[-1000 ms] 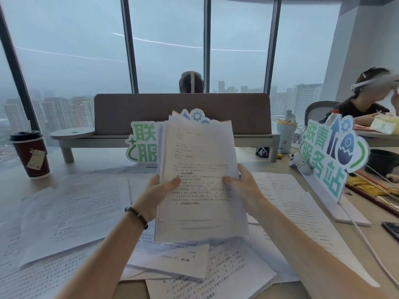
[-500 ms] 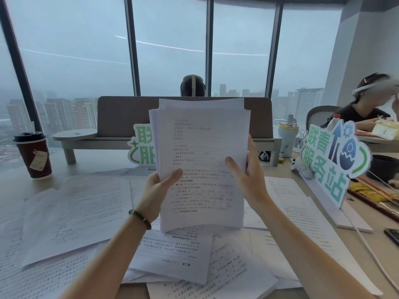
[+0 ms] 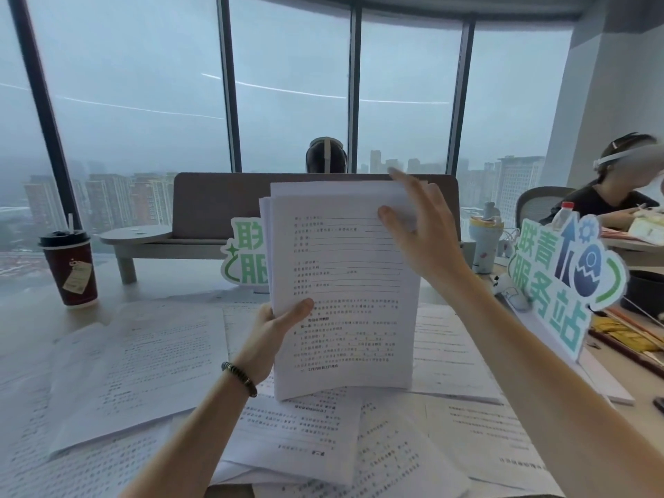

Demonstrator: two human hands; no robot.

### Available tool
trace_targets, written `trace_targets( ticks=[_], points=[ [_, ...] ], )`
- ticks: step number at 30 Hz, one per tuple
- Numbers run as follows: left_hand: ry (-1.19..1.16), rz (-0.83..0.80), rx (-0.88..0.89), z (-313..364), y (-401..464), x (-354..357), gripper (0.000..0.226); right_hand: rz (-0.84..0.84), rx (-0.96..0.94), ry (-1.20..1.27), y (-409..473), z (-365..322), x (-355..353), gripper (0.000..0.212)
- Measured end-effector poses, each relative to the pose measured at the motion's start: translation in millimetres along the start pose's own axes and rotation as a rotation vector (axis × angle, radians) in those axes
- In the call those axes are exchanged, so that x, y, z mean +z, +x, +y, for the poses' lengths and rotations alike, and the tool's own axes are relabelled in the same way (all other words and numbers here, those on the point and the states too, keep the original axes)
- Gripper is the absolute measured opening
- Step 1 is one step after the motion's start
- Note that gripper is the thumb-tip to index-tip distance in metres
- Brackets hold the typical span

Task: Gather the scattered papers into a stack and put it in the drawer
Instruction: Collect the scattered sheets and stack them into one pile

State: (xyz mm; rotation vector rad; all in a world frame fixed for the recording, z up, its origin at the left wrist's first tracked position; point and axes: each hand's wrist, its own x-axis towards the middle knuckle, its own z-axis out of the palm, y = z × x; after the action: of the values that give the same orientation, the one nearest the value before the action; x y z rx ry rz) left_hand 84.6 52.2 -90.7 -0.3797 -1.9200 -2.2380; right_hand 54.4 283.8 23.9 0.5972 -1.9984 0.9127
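The task looks only partly done. A sheaf of printed pages (image 3: 341, 282) is held upright over the middle of the worktop (image 3: 28, 318), its bottom edge resting on, or just above, the loose sheets lying below it; I cannot tell which. The left hand (image 3: 276, 325) grips the sheaf at its lower left edge, thumb across the front page and fingers hidden behind. The right hand (image 3: 420, 231) is up at the top right corner, fingers spread and fairly straight, thumb on the front page and fingertips over the top edge, pressing or patting rather than clamping. Many scattered papers (image 3: 143, 361) still cover the worktop to the left, in front and to the right of the sheaf, so most of the gathering remains, and no drawer is in view, so the putting away has not begun. Compared with half a second ago, the right hand has left its hold on the sheaf's right side and risen to the top corner, the left hand keeps its place at the lower left, and the sheaf sits lower and looks squarer. A red paper coffee cup (image 3: 70, 267) stands well to the left, and a green-and-white sign (image 3: 560, 282) stands to the right.
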Motion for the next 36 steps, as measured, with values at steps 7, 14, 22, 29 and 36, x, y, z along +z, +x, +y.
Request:
trace_targets(
  ticks=[7,14,22,29,36],
  points=[
    [-0.009,-0.025,-0.017,-2,1,-3,0.027,0.009,0.029,0.037,-2,12,5,0.046],
    [0.05,-0.001,-0.033,-8,-1,-3,0.02,-0.041,0.344,0.731,-31,17,18,0.088],
    [0.167,0.092,-0.043,-15,6,-1,0.016,-0.212,0.679,0.583,-95,48,57,0.035],
    [0.109,0.101,-0.335,-25,23,-22,0.024,-0.401,0.653,0.12,-84,60,41,0.031],
    [0.277,0.146,-0.608,-53,33,-47,0.034,-0.93,1.063,-0.713,-103,157,21,0.108]
  ],
)
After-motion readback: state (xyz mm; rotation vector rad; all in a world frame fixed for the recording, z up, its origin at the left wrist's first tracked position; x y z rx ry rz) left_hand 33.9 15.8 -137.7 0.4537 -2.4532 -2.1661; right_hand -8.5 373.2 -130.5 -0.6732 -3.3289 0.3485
